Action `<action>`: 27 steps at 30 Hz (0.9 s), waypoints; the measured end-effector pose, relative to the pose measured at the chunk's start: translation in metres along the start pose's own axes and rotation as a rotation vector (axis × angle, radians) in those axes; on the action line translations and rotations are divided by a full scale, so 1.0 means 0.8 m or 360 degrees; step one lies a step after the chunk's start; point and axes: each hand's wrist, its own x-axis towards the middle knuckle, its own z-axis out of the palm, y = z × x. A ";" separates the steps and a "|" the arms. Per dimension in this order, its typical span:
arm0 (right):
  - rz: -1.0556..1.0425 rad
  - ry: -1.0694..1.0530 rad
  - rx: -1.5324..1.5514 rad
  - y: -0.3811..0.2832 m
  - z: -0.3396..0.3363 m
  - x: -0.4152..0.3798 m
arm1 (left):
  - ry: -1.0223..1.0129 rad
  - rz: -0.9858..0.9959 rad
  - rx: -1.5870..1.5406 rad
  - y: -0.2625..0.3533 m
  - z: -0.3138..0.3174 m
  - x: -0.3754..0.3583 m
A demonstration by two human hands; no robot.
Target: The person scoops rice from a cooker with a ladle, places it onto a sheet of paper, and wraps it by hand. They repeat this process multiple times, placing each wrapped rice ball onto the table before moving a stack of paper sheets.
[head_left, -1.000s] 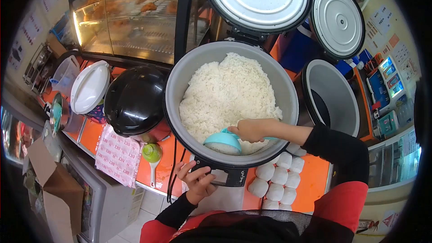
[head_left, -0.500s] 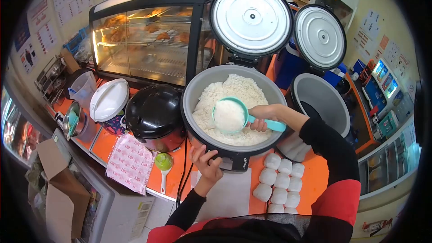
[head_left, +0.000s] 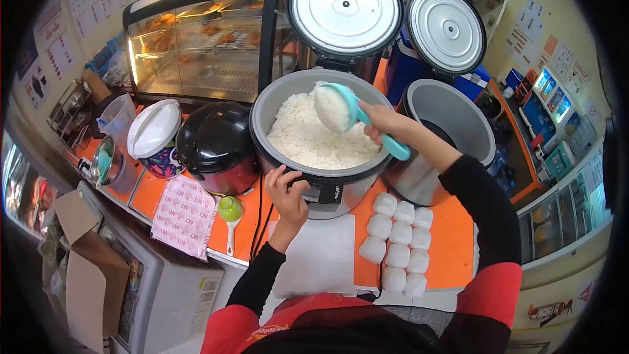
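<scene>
My right hand [head_left: 386,124] grips the handle of a turquoise scoop [head_left: 397,149]. Packed with white rice, the scoop's cup is tilted on its side over the far part of a large rice cooker [head_left: 354,212]. Cooked rice [head_left: 304,141] fills much of the grey pot below. At the cooker's front left, my left hand [head_left: 287,198] has its fingers apart and holds nothing, fingertips close to the rim and control panel. In front of the cooker lies a sheet of white paper [head_left: 316,255]. Several white wrapped portions [head_left: 398,254] sit in rows to its right.
A second large cooker [head_left: 481,137] stands open on the right. Left of the rice are a smaller black-lidded cooker [head_left: 216,137], a white-lidded container [head_left: 154,131] and pink printed paper [head_left: 185,216]. A green-headed spoon [head_left: 230,210] lies nearby. Behind stands a glass food warmer [head_left: 196,46].
The rice-filled scoop has gone from facing up over the pot to tilted on its side, higher toward the far rim. My left hand stays by the cooker's front. The view has shifted slightly.
</scene>
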 end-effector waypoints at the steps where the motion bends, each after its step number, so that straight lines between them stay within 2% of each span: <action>1: -0.0170 0.0156 -0.0250 0.002 0.007 0.022 | 0.0010 0.0014 0.0015 -0.001 0.000 0.001; 3: -0.0621 0.0334 -0.1501 0.022 0.044 0.072 | -0.0002 0.0108 0.0097 -0.006 -0.005 0.003; 4: -0.0476 0.0195 -0.1571 0.019 0.044 0.086 | -0.0012 0.0149 0.0131 -0.008 -0.005 0.002; 7: -0.0555 0.0371 -0.1654 0.007 0.022 0.137 | 0.0042 0.0161 0.0052 -0.016 0.000 -0.001; 11: -0.0477 0.0290 -0.1821 0.005 0.025 0.159 | 0.0118 0.0184 0.0064 -0.020 0.004 -0.007; 14: -0.0408 0.0237 -0.2022 0.029 0.061 0.155 | 0.0095 0.0169 0.0094 -0.021 0.002 -0.008; 17: -0.0370 -0.0069 -0.1947 0.038 0.051 0.149 | 0.0029 0.0158 0.0121 -0.022 -0.002 -0.010; 20: -0.0342 -0.0302 -0.1870 0.029 0.063 0.101 | -0.0043 0.0144 0.0137 -0.024 -0.006 -0.014; 23: -0.0291 -0.0371 -0.1830 -0.001 0.058 0.054 | -0.0064 0.0111 0.0115 -0.023 -0.008 -0.015; 27: -0.0278 -0.0390 -0.1607 0.014 0.051 0.050 | -0.0089 0.0126 0.0118 -0.026 -0.011 -0.020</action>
